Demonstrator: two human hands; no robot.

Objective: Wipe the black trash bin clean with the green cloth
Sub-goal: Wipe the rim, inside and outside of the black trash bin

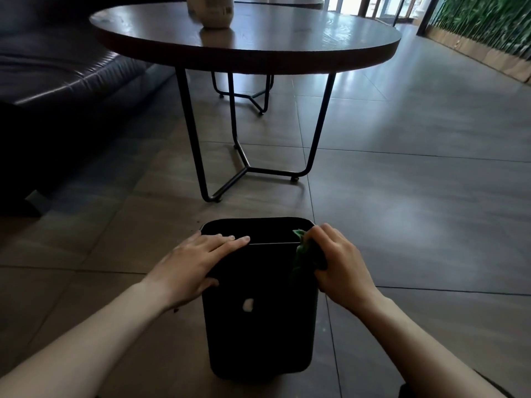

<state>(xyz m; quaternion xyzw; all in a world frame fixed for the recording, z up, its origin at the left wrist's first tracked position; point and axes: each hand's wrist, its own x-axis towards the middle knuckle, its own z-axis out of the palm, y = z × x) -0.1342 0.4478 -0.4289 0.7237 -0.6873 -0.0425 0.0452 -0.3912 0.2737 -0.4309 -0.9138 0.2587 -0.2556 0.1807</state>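
The black trash bin (258, 334) stands on the tiled floor in front of me, with a small white mark on its near wall. My left hand (191, 264) lies flat over the bin's near left rim, its fingers straight along the edge and its thumb against the wall. My right hand (336, 261) grips the bunched green cloth (300, 254) and holds it against the bin's right corner at the rim. Most of the cloth is hidden under my fingers.
A round dark wooden table (247, 50) on black metal legs (244, 168) stands just beyond the bin, with a pale jar (212, 10) on top. A dark sofa (57, 81) is at the left. A green plant wall (488, 24) runs along the far right.
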